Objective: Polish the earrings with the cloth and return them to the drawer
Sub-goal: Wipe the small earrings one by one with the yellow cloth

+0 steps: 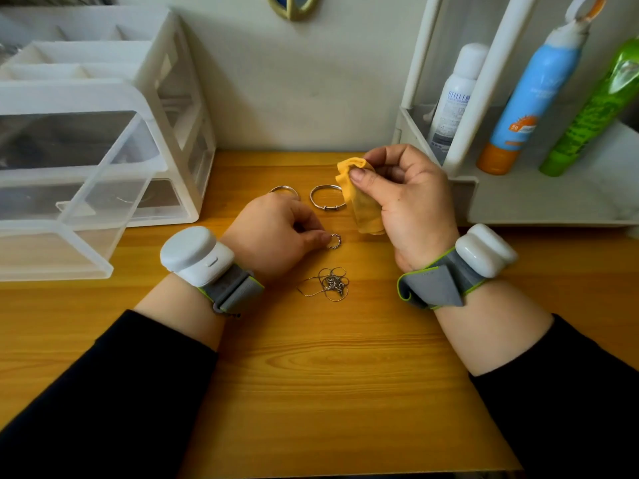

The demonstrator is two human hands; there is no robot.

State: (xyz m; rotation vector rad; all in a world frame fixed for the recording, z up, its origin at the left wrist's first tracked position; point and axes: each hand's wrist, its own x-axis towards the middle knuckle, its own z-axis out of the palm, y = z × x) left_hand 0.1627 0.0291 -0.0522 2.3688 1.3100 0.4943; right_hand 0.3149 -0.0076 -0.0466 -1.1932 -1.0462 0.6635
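Currently left hand (276, 233) fingers pinch the earring (334, 241) on the worktop (328, 375); right hand (411, 209) fingers grip the cloth (361, 202); chain (328, 283) lies just nearer than the left fingers.

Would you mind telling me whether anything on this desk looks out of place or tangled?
The thin silver chain lies in a knotted heap on the desk, near the twisted hoop the left hand pinches. The clear drawer juts far out of its organiser.
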